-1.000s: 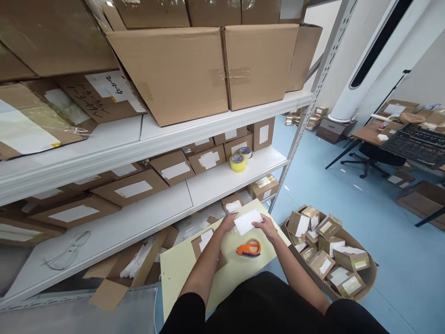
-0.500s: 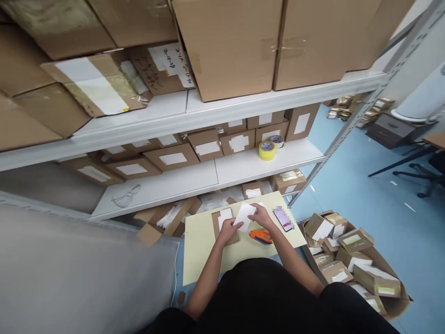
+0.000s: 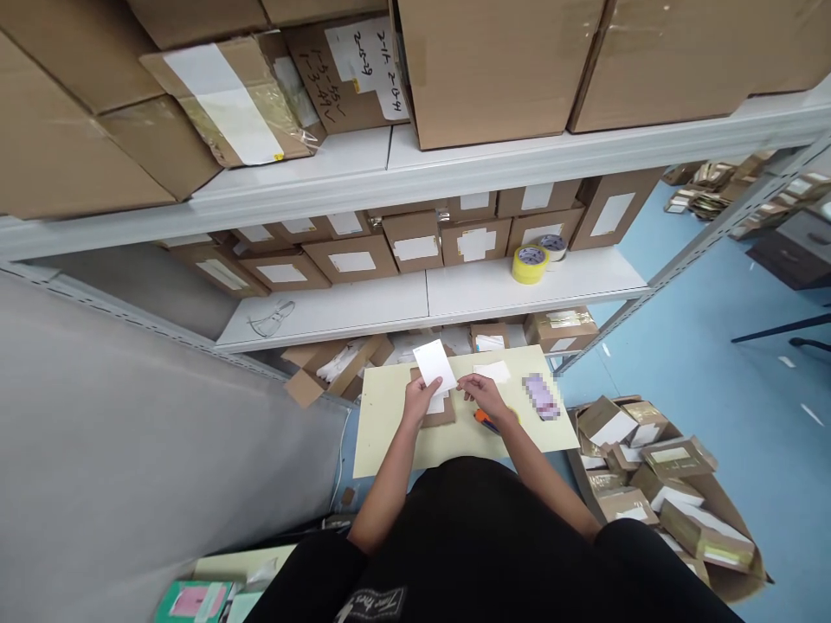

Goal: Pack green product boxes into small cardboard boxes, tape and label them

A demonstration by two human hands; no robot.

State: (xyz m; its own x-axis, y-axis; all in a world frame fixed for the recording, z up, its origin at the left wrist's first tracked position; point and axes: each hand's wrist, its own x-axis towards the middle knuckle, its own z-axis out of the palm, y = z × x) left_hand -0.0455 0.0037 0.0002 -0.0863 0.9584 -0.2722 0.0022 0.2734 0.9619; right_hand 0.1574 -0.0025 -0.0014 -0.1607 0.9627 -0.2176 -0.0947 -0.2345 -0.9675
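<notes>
My left hand (image 3: 421, 401) grips a white card (image 3: 434, 363) by its lower edge, thumb on top, tilted over the table. By the card's right edge, my right hand (image 3: 480, 394) has its fingers pinched together; what lies between them, if anything, is too small to make out. A flat brown cardboard piece (image 3: 441, 420) with white paper on it lies under the card, partly covered. The orange tool (image 3: 486, 421) beside it is partly hidden by my right hand and wrist. Another white paper (image 3: 492, 371) and a blurred-out phone (image 3: 541, 396) rest on the pale yellow table (image 3: 383, 433).
A big carton (image 3: 746, 588) full of small boxes stands on the floor at right. Ahead, the shelf rack (image 3: 363, 311) holds cardboard boxes, a yellow tape roll (image 3: 530, 265) and clear glasses (image 3: 271, 318). An open box (image 3: 338, 363) sits left of the table, near a grey wall (image 3: 130, 415).
Both hands held the white card before; now my left hand has it, turned more upright, and my right hand has shifted to its right edge. The camera view has swung left.
</notes>
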